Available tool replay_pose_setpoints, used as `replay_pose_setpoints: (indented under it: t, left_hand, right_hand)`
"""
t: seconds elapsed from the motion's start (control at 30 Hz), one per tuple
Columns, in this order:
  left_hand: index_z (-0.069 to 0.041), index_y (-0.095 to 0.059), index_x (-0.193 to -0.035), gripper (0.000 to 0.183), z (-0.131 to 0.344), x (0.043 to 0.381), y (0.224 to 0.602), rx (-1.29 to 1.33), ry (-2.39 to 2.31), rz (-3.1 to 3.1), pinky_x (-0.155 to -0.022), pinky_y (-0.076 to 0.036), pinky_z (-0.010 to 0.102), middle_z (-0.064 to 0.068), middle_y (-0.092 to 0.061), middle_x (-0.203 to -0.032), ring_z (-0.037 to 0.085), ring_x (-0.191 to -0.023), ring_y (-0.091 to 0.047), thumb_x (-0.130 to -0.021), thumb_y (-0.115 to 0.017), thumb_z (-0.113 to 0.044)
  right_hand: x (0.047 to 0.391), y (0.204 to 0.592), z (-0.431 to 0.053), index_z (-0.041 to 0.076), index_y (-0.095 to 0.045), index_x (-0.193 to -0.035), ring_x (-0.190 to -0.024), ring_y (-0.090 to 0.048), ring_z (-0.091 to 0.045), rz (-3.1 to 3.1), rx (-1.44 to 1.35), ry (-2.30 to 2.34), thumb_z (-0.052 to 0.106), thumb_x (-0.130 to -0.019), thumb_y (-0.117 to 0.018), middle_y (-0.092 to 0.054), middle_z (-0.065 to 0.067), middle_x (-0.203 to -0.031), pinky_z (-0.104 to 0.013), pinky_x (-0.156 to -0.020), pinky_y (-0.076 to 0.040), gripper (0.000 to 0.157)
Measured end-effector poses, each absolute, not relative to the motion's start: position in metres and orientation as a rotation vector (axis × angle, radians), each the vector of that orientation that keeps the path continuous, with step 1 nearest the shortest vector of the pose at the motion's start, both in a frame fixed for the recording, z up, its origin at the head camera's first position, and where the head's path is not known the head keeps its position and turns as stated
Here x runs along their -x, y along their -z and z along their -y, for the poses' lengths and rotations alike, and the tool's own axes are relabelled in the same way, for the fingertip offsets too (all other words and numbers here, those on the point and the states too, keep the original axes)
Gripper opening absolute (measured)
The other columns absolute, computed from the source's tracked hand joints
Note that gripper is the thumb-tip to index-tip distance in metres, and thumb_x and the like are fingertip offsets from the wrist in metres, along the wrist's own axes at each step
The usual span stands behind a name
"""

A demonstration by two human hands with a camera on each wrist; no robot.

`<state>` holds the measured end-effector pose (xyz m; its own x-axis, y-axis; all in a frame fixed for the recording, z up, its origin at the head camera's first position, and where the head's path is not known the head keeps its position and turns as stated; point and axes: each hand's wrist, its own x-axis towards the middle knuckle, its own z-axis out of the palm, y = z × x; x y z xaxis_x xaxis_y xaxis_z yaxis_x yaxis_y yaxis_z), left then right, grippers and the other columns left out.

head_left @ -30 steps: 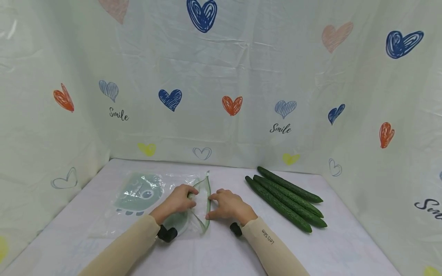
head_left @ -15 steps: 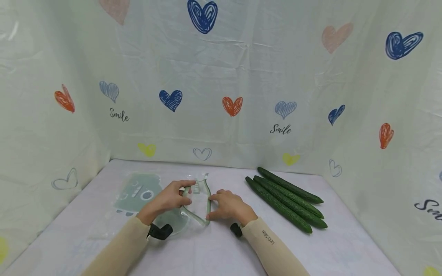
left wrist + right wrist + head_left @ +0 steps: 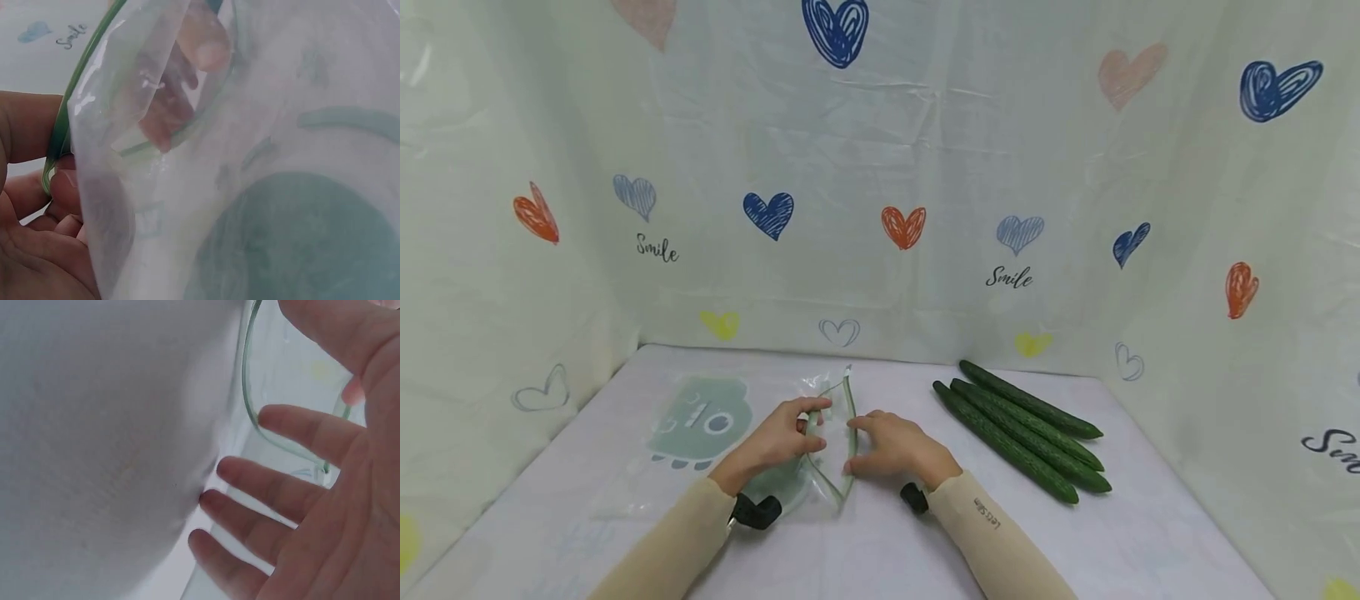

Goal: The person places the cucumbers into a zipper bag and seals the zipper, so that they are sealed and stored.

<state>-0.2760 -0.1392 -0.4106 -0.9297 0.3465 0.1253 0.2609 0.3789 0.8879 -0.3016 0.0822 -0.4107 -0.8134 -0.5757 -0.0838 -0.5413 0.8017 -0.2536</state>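
Note:
A clear zip bag [image 3: 700, 425] with a pale green cartoon print lies on the table, its green-edged mouth gaping to the right. My left hand [image 3: 775, 437] pinches one edge of the mouth and holds it raised. The left wrist view shows the green zip strip [image 3: 62, 119] between thumb and finger. My right hand [image 3: 898, 447] touches the opposite edge, low by the tabletop. Seen from the right wrist, its fingers [image 3: 269, 487] are spread and fairly straight, with the index fingertip against the green rim [image 3: 248, 394].
Several long dark green cucumbers [image 3: 1011, 446] lie side by side, slanted, to the right of my right hand. A white cloth covers the table [image 3: 865, 550]. Behind it hangs a white curtain [image 3: 955, 167] printed with hearts.
The left hand drew its edge of the bag to the left, widening the mouth, then came partly back right. The right hand has stayed nearly in place. The cucumbers have not moved.

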Motion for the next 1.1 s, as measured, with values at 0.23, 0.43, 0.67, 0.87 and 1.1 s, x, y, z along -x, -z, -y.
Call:
replay_pose_setpoints:
  t: [0.23,0.43,0.67,0.87,1.1]
  left_hand:
    - [0.006,-0.046,-0.137,0.062,0.138,0.277,0.413,-0.539,-1.642,-2.518,-0.048,-0.034,0.022,0.020,-0.054,-0.104,0.010,-0.056,-0.040,-0.079,-0.069,0.003]
    - [0.005,-0.047,-0.136,0.060,0.138,0.276,0.415,-0.509,-1.642,-2.544,-0.047,-0.033,0.022,0.019,-0.053,-0.102,0.011,-0.055,-0.036,-0.080,-0.069,0.003]
    - [0.004,-0.048,-0.136,0.060,0.138,0.276,0.415,-0.487,-1.643,-2.550,-0.047,-0.032,0.022,0.016,-0.053,-0.100,0.010,-0.056,-0.034,-0.080,-0.069,0.003]
    - [0.005,-0.048,-0.136,0.061,0.140,0.273,0.415,-0.507,-1.664,-2.546,-0.046,-0.032,0.022,0.015,-0.054,-0.100,0.010,-0.055,-0.034,-0.079,-0.071,0.001]
    - [0.006,-0.046,-0.137,0.061,0.138,0.275,0.415,-0.520,-1.664,-2.540,-0.045,-0.032,0.023,0.012,-0.052,-0.093,0.010,-0.054,-0.035,-0.081,-0.069,0.002]
  right_hand:
    - [0.300,0.399,-0.093,0.025,-0.046,-0.143,-0.129,-0.044,-0.018,-2.825,0.938,0.444,0.056,-0.083,-0.066,-0.046,0.000,-0.141,-0.042,-0.099,-0.040,0.070]
    - [0.300,0.395,-0.123,0.022,-0.047,-0.143,-0.130,-0.042,-0.021,-2.901,0.861,0.517,0.054,-0.084,-0.064,-0.048,0.000,-0.141,-0.043,-0.103,-0.037,0.069]
    - [0.298,0.398,-0.175,0.017,-0.049,-0.141,-0.131,-0.042,-0.027,-3.043,0.677,0.526,0.050,-0.086,-0.065,-0.047,-0.006,-0.141,-0.049,-0.101,-0.037,0.066]
    - [0.296,0.400,-0.214,0.013,-0.049,-0.140,-0.127,-0.045,-0.033,-3.153,0.544,0.489,0.048,-0.085,-0.067,-0.047,-0.012,-0.139,-0.054,-0.096,-0.039,0.067]
    - [0.297,0.404,-0.250,0.006,-0.051,-0.136,-0.119,-0.048,-0.040,-3.270,0.479,0.352,0.043,-0.083,-0.071,-0.050,-0.020,-0.133,-0.056,-0.090,-0.043,0.067]
